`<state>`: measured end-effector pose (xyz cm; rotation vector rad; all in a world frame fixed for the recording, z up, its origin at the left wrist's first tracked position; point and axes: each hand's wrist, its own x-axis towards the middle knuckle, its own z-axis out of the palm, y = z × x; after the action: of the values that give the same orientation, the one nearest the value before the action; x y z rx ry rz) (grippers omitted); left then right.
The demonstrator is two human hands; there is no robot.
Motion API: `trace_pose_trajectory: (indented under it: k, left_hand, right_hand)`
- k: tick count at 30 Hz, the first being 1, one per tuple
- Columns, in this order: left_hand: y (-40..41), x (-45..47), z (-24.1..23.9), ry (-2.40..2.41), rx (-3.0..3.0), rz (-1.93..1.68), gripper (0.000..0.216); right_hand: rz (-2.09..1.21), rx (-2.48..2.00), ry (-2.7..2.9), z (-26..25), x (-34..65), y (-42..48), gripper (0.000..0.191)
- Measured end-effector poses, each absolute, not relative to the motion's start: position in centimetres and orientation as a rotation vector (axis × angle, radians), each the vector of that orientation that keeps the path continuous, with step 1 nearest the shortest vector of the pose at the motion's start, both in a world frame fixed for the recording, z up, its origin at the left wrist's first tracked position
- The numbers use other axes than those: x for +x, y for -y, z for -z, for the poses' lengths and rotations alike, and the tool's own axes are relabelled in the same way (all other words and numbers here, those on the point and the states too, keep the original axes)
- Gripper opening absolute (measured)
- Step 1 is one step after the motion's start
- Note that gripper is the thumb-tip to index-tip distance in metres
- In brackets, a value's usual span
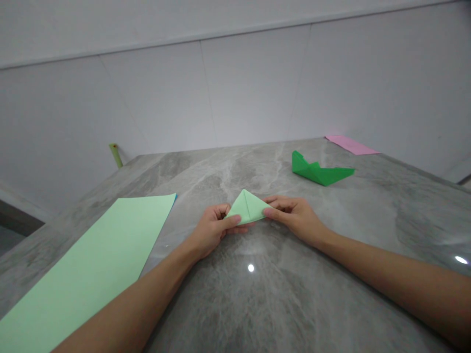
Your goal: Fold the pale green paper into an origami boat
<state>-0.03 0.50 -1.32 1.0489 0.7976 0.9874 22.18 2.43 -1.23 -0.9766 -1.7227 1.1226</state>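
A small light green folded paper (pixel 247 206), triangular with a crease down its middle, is held just above the table between both hands. My left hand (pixel 217 223) pinches its left corner, thumb on the near face and fingers behind and below. At the right corner, my right hand (pixel 289 214) grips it with the thumb in front and the fingers behind. The paper's back side is hidden. Beyond my right hand, a dark green folded paper boat (pixel 321 172) rests on the table.
Light green paper sheets (pixel 99 260) lie at the left, partly under my left forearm, with a blue edge showing. A pink paper (pixel 351 144) lies at the far right. The grey marble-patterned table (pixel 235 304) meets a white wall (pixel 253 88). A green strip-like object (pixel 116 155) stands beyond the far left corner.
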Motion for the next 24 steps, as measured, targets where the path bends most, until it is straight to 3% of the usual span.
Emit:
trace_pose_trajectory:
  k: [8,16,24]
  left_hand:
    - [-0.3,-0.2,1.7,-0.808,1.123,-1.042,0.03]
    - [0.1,-0.7,1.2,-0.993,1.462,-1.044,0.025]
    - [-0.1,-0.7,0.8,-1.131,1.549,-1.127,0.037]
  right_hand:
    - [-1.083,-1.036,1.737,1.1,22.0,-2.7,0.023]
    - [-1.339,-0.998,1.49,1.7,20.9,-3.2,0.026]
    - [-1.221,-1.068,1.659,1.4,20.6,-2.7,0.029]
